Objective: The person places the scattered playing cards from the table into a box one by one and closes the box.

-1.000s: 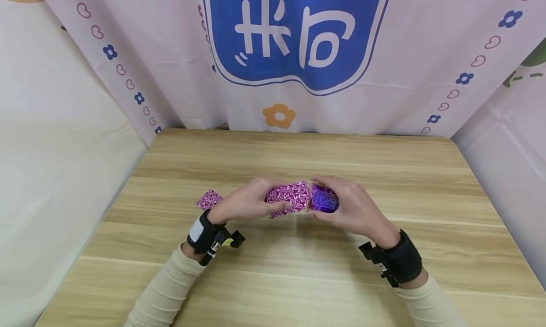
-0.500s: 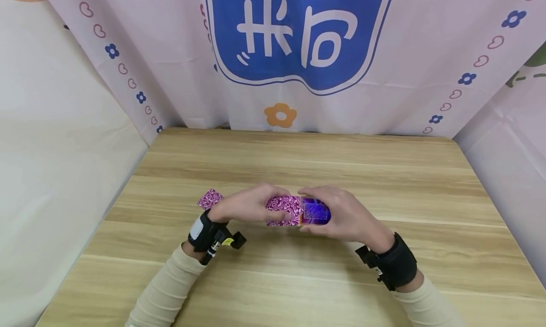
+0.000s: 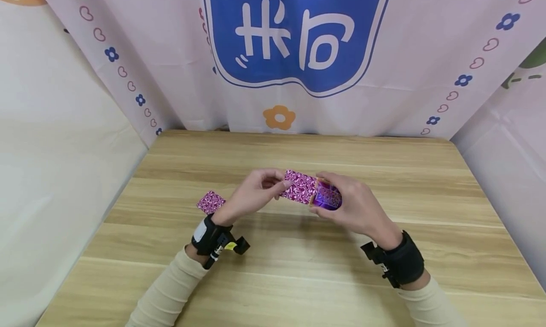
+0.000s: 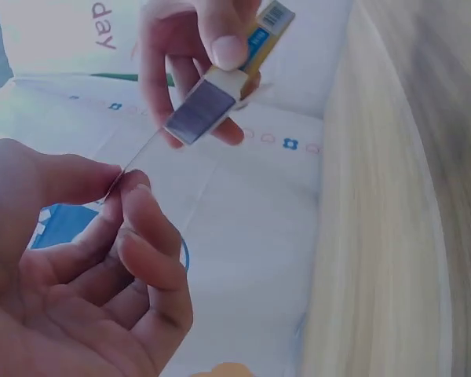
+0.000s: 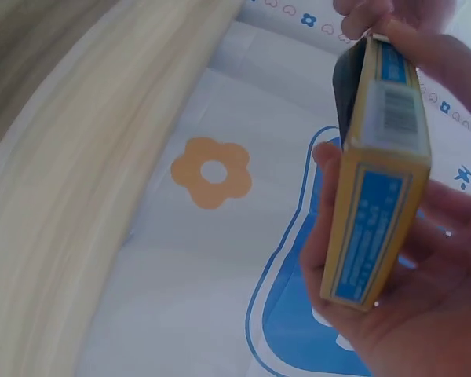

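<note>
A purple card box (image 3: 327, 196) with gold edging is gripped by my right hand (image 3: 360, 204), thumb and fingers on opposite sides. Its yellow and blue narrow sides (image 5: 369, 236) show in the right wrist view. At the box's left end lies a pink-and-white patterned playing card (image 3: 300, 187), whose far end I cannot see clearly. My left hand (image 3: 256, 192) pinches that card's left end between thumb and fingertips. Seen nearly edge-on in the left wrist view, the card (image 4: 141, 153) looks thin. Both hands are above the table.
Another patterned card (image 3: 211, 202) lies on the wooden table (image 3: 273, 279), just left of my left wrist. A printed cloth (image 3: 170, 90) hangs behind the far table edge, with white cloth on both sides.
My left hand has shifted its grip to the card's left end, baring more of the card. Box and card have risen and now tilt. The card on the table shows more fully.
</note>
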A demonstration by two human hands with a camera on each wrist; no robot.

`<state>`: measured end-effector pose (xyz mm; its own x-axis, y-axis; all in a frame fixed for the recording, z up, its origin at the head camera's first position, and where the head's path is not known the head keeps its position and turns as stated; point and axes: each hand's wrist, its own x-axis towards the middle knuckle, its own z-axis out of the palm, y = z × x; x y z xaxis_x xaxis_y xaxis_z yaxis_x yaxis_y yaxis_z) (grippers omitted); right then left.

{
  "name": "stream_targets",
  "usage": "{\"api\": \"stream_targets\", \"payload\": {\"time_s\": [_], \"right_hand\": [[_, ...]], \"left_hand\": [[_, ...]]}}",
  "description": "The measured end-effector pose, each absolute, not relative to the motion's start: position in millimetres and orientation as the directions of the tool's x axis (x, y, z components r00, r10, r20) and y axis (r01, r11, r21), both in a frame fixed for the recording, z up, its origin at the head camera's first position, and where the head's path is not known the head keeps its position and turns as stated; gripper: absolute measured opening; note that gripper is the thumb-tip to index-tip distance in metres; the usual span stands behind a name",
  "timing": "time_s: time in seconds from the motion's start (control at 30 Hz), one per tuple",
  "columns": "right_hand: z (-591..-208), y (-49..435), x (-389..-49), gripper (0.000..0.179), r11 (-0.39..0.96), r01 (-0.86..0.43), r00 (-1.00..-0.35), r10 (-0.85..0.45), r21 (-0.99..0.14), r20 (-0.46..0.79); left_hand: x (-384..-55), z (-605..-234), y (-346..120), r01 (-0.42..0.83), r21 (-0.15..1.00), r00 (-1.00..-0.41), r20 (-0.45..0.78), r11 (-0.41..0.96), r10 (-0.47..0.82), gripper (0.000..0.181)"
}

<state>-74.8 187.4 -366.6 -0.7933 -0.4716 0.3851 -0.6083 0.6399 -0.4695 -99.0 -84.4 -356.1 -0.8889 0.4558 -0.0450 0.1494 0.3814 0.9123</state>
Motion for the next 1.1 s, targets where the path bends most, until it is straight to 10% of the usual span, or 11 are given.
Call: {"api": "stream_targets", "payload": {"time_s": [1.1], "right_hand": [[-368, 179, -70, 0.076, 0.537, -0.716, -0.698, -0.557, -0.446, 0.45]], "left_hand": [[-95, -377, -65, 0.102, 0.947, -0.823, -0.092, 0.306, 0.56, 0.015]]}}
